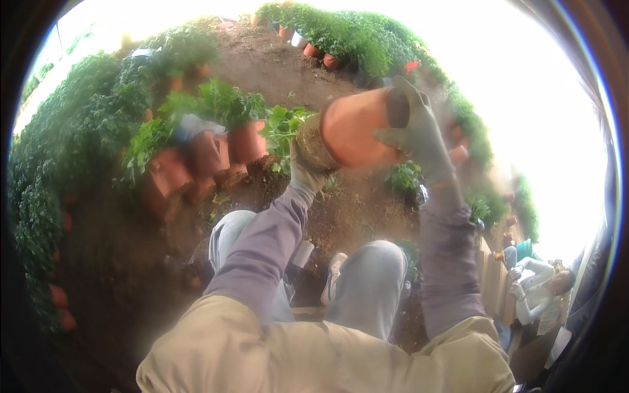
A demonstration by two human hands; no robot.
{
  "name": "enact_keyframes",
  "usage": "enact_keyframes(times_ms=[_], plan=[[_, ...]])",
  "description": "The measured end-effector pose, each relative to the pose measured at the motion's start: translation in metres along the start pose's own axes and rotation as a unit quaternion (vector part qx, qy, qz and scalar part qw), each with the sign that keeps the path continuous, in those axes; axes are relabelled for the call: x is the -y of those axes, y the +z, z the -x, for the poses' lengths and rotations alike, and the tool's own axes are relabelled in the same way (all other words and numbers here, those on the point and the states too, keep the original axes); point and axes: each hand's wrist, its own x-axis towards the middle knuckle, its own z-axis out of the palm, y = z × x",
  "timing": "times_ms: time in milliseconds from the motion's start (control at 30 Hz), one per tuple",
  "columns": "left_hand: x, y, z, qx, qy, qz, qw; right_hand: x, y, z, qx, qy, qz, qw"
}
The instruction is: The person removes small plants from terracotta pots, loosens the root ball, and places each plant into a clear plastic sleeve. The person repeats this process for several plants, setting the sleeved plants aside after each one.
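My left hand (309, 172), in a light glove, holds a potted plant's root ball (315, 142) at its soil end. Green leaves (285, 128) spread out to the left of that root ball. A terracotta-coloured pot (361, 128) lies tipped on its side in the air, its wide end against the root ball, which stands partly out of it. My right hand (417, 132), also gloved, grips the pot's base end, with fingers at the top and thumb across the lower side.
Potted leafy plants in reddish pots (209, 150) stand close on the left. More rows of pots (331, 61) curve along the back and right. Brown soil (275, 73) lies between them. At the far right a person (535, 290) sits beside pale boards (496, 285).
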Motion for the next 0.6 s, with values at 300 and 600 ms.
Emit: enact_keyframes(times_ms=[300,600], plan=[[-0.026,0.005,-0.022,0.023,0.081,-0.156,0.984,-0.12,-0.104,0.234,-0.13,0.193,0.134,0.963],[-0.007,0.072,0.03,-0.093,0.111,-0.35,0.926,-0.132,-0.012,0.615,-0.047,0.527,0.236,0.815]])
